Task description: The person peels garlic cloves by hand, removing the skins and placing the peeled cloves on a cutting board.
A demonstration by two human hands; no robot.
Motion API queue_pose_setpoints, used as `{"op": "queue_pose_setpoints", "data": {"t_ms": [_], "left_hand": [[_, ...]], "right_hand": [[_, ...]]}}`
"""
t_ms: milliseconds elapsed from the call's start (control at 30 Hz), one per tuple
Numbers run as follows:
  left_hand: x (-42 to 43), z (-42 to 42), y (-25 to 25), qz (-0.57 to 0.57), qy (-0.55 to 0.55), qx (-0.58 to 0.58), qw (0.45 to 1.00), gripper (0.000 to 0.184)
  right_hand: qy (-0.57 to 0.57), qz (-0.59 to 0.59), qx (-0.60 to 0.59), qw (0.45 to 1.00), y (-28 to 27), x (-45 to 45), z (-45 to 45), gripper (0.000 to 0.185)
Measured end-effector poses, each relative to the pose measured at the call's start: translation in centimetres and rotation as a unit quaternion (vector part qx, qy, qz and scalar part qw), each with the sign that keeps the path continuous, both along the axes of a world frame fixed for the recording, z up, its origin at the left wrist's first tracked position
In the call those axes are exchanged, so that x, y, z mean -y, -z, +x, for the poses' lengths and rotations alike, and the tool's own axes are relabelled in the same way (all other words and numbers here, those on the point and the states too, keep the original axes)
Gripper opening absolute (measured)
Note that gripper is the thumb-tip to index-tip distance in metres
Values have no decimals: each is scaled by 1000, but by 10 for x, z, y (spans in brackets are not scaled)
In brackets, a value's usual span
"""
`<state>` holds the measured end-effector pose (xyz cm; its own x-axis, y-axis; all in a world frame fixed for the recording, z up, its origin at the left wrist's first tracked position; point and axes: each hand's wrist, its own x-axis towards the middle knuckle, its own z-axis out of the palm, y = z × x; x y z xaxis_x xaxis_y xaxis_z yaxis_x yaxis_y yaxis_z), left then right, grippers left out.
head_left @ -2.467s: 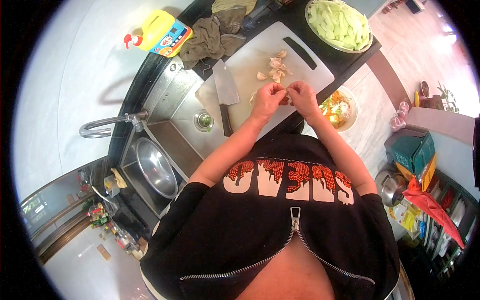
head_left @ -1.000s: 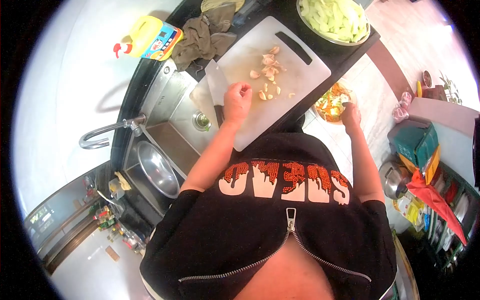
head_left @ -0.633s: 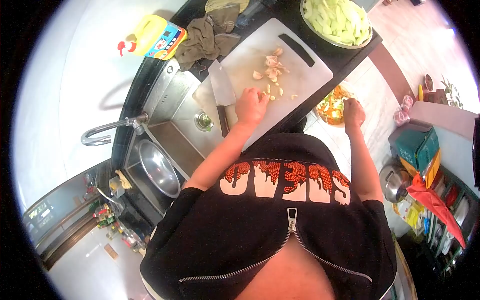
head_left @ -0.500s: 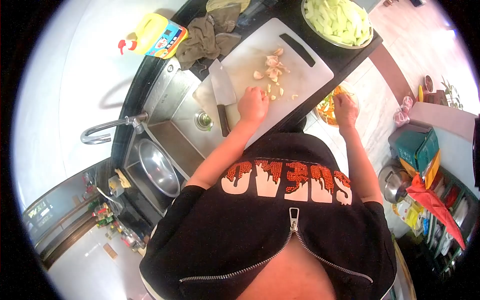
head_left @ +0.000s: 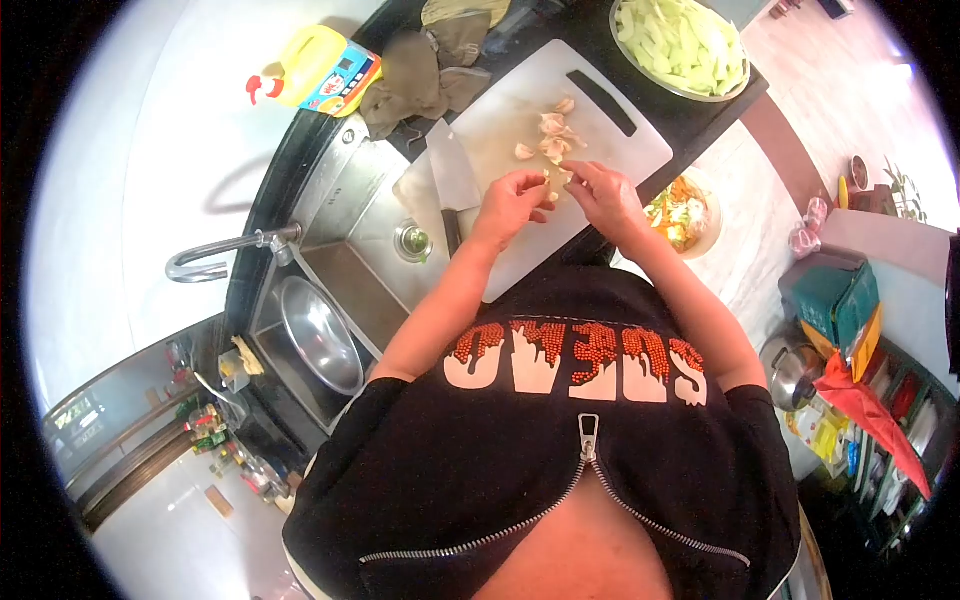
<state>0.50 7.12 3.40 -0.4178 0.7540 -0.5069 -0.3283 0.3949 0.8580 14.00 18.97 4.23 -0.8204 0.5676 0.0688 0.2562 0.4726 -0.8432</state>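
Both half closed, the left hand (head_left: 514,208) and the right hand (head_left: 606,202) nearly meet over small, pale garlic pieces (head_left: 554,197) on the white plastic board (head_left: 525,247) beneath them, any grip impossible to tell.

Now holds the bare right hand (head_left: 610,203) over the white plastic cutting board (head_left: 640,152), no longer over the pale round bowl of mixed orange, green and white scraps (head_left: 682,212) as a moment ago. Brings it close beside the bare left hand (head_left: 508,210), just apart, with both sets of fingers pointing inward. Opens the left fingers out of their earlier curl and reaches further across, near the small pale peeled garlic pieces (head_left: 553,197). Covers part of the board's near right area again with the right hand.
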Motion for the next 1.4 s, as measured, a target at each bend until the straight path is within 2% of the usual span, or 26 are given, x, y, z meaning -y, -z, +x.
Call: {"op": "queue_pose_setpoints", "data": {"t_ms": [100,200,300,400,500,600,900,1000,1200,1400], "left_hand": [[1,-4,0,26,31,52,998,22],[2,-6,7,25,59,50,997,23],[0,-4,9,19,27,64,997,23],[2,-4,14,41,-51,153,986,20],[1,0,16,55,-82,213,972,18],[-1,7,21,87,-116,184,972,16],[-8,14,16,83,-131,114,981,11],[-8,16,20,102,-153,130,974,11],[-7,19,21,129,-150,65,978,12],[-6,20,15,135,-121,4,983,12]], "right_hand": [[-20,45,-48,998,3,2,-9,19],[-64,86,-14,994,11,1,-11,18],[-53,77,4,996,14,3,-11,16],[-9,47,-40,998,16,7,-10,14],[21,40,-47,998,12,9,-10,14],[16,42,-47,998,14,9,-11,15],[20,83,12,996,25,10,-13,15],[16,56,-18,998,24,11,-13,14],[45,-148,20,988,19,12,-15,17],[87,-277,28,957,10,12,-17,17]]}}
